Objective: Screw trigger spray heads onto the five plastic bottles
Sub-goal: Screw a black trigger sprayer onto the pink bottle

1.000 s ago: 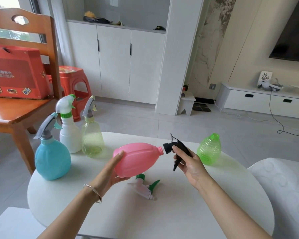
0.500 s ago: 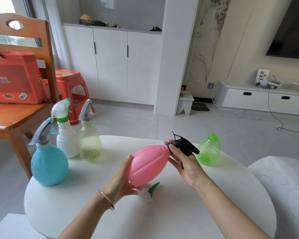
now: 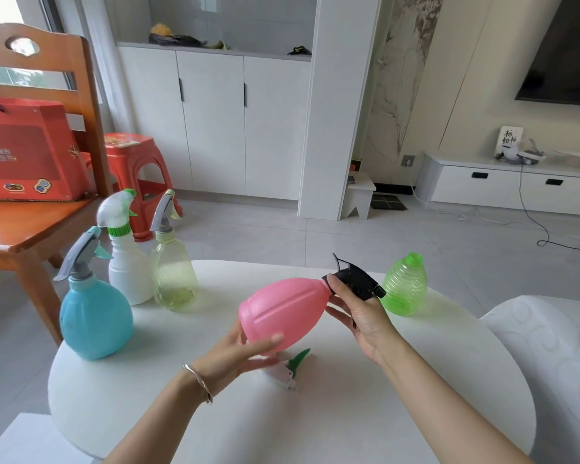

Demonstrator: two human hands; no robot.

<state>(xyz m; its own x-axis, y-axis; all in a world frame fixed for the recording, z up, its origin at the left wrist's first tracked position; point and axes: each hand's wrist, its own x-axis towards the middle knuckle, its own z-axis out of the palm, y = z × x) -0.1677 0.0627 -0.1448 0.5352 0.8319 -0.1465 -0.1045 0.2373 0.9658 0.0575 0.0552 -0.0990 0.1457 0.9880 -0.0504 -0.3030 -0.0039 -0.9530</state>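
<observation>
A pink bottle (image 3: 283, 309) is held tilted above the table, neck up and to the right. My left hand (image 3: 240, 354) cups its base. My right hand (image 3: 359, 313) grips the black trigger head (image 3: 357, 279) sitting on the pink neck. A green ribbed bottle (image 3: 405, 285) with a bare neck stands behind at right. One loose white and green trigger head (image 3: 290, 371) lies on the table under the pink bottle. At left stand a blue bottle (image 3: 94, 319), a white bottle (image 3: 128, 272) and a pale yellow-green bottle (image 3: 174, 277), each with a head on.
The round white table (image 3: 416, 380) carries everything. A wooden chair (image 3: 31, 229) with a red box (image 3: 27, 149) stands at left, a red stool (image 3: 134, 169) behind it. A white cushioned seat (image 3: 556, 363) sits at the right.
The pink bottle has tilted neck-up and shifted right, and my left hand has slid down to its base. My right hand has turned the black head round on the neck.
</observation>
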